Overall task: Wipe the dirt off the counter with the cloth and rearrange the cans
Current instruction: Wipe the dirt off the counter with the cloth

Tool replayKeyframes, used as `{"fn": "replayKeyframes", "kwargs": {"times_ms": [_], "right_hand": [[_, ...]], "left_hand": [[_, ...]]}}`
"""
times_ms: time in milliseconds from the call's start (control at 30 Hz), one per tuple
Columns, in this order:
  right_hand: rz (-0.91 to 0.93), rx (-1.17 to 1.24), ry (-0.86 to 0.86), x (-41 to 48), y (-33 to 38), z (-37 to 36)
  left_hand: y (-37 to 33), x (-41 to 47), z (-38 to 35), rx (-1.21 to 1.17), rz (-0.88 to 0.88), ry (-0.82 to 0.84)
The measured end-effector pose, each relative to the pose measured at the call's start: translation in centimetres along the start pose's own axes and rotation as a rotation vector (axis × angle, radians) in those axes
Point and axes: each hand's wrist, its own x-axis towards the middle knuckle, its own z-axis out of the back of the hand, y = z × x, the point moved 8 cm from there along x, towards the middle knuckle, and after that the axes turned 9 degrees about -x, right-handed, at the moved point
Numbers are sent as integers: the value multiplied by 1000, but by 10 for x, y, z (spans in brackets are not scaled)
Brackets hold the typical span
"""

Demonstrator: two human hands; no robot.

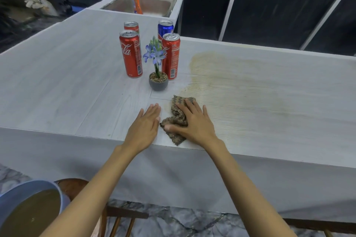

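Under the spread, pressing fingers [185, 107] of the right hand [194, 123] lies the bunched cloth [177, 117]; the left hand [144, 127] rests flat-fingered beside it on the bench [67, 82]. Beyond the fingertips, a forward sweep could topple the flowerpot [158, 83] and cans [131, 56].

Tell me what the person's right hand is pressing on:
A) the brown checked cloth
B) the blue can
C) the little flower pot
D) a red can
A: the right hand lies flat, fingers spread, on the crumpled brown checked cloth, near the front edge of the pale grey wooden counter. The cans and the pot stand farther back, untouched.
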Motion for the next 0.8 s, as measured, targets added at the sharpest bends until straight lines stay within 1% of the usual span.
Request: {"fn": "replayKeyframes", "kwargs": {"times_ms": [33, 67, 100, 200, 267, 333, 433, 533, 600, 633, 700, 733, 800], "right_hand": [[36, 14, 76, 0, 0, -4], [64, 24, 115, -1, 1, -7], [80, 39, 115, -1, 1, -8], [73, 76, 69, 9, 4, -7], [46, 86, 32, 19, 2, -3], [5, 150, -18, 28, -3, 2], [-96, 243, -117, 31, -17, 12], [-202, 231, -240, 27, -36, 32], [-256, 208, -246, 29, -50, 46], [-285, 227, -230, 31, -60, 54], [-324, 381, -161, 37, -80, 72], [-330, 495, -84, 38, -88, 79], [-327, 720, 167, 37, -97, 85]], "left_hand": [[0, 0, 0, -2, 0, -1], [1, 0, 0, -3, 1, -1], [1, 0, 0, -3, 1, -1], [0, 2, 0, -3, 3, -7], [-1, 4, 0, -2, 4, -11], [-2, 7, 1, -7, 10, -11], [-2, 10, 0, 2, 16, -5], [-1, 13, -1, -5, 21, -5], [-1, 15, -2, -16, 25, 1], [-1, 16, -3, -23, 27, 5], [-2, 19, -4, -40, 28, 13], [-3, 21, -5, -44, 26, 18], [-6, 26, -6, -47, 20, 22]]}}
